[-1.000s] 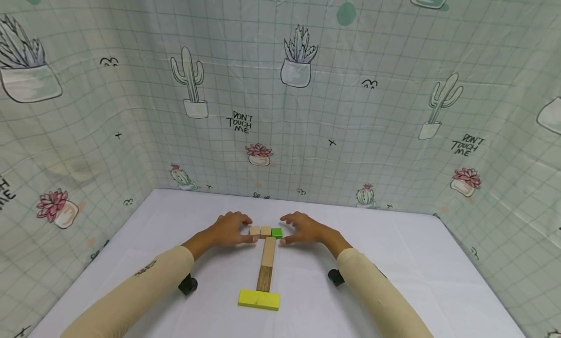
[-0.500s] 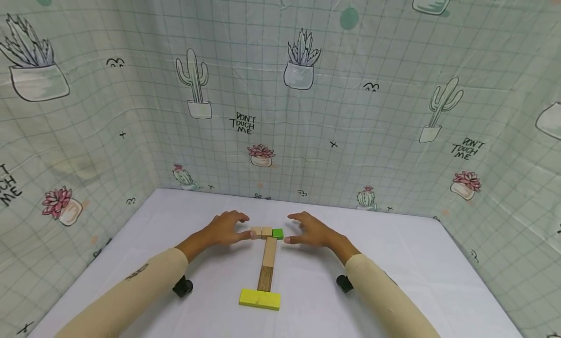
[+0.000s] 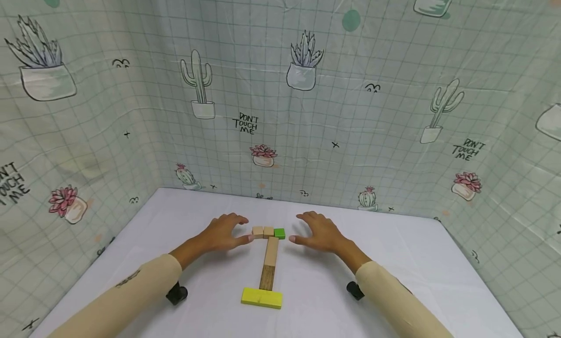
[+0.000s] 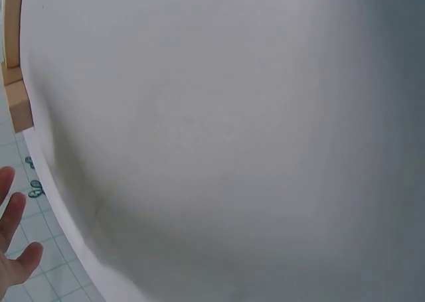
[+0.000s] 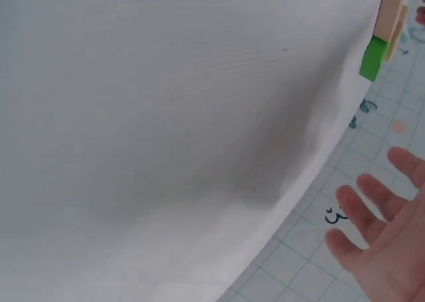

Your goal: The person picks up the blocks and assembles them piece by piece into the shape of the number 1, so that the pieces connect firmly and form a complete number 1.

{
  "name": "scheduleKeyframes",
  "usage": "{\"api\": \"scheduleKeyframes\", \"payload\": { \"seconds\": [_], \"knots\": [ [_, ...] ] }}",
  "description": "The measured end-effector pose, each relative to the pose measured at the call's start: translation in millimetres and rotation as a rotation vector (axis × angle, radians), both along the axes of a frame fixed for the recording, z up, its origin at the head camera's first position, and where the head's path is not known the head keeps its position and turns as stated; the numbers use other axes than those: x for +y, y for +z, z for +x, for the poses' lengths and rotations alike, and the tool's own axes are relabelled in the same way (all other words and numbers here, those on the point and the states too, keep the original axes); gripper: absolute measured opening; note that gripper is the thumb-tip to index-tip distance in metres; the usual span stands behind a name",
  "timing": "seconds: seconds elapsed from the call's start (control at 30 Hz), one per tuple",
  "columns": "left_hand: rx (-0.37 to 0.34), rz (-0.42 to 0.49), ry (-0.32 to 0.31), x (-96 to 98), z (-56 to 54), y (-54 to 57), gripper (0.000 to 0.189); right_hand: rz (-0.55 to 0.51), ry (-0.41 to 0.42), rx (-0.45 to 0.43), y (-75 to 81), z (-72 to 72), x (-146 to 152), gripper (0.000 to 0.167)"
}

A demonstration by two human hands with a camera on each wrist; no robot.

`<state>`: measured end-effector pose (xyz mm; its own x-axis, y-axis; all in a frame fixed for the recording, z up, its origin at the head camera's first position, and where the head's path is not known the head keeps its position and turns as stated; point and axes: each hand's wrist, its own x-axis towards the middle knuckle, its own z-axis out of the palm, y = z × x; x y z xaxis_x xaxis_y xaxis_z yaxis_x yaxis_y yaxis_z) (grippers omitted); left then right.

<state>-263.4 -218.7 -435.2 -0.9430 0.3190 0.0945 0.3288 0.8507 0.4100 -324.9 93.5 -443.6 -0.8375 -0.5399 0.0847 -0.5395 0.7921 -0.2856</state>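
Note:
Two pale wooden cubes and a green cube form a short row on the white table. From this row a light wooden block runs toward the person, followed by a darker brown block. A yellow block lies crosswise at the near end. To the left of the row is my left hand, fingers spread and thumb tip close to the end cube. My right hand is spread and empty, a little right of the green cube, which also shows in the right wrist view.
A hanging cloth printed with cacti and grid lines surrounds the white table at the back and sides. Black wrist cameras sit under both forearms.
Both hands have drawn outward from the row of cubes, the right one farther to the right. The blocks keep their arrangement, and the head view has shifted slightly.

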Motion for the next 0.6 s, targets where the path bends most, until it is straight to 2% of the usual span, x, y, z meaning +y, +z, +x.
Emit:
{"api": "scheduleKeyframes", "payload": {
  "seconds": [0.27, 0.47, 0.6],
  "knots": [
    [0.036, -0.013, 0.014, -0.4, 11.5, -4.8, 0.061, 0.067, -0.004, 0.141, 4.1, 15.7, 14, 0.083],
    [0.062, -0.023, 0.009, -0.6, 23.8, -9.0, 0.060, 0.096, -0.006, 0.199, 6.4, 29.5, 28, 0.082],
    [0.085, -0.021, 0.009, -0.8, 30.1, -8.9, 0.060, 0.079, -0.013, 0.209, 7.4, 38.4, 35, 0.081]
  ]
}}
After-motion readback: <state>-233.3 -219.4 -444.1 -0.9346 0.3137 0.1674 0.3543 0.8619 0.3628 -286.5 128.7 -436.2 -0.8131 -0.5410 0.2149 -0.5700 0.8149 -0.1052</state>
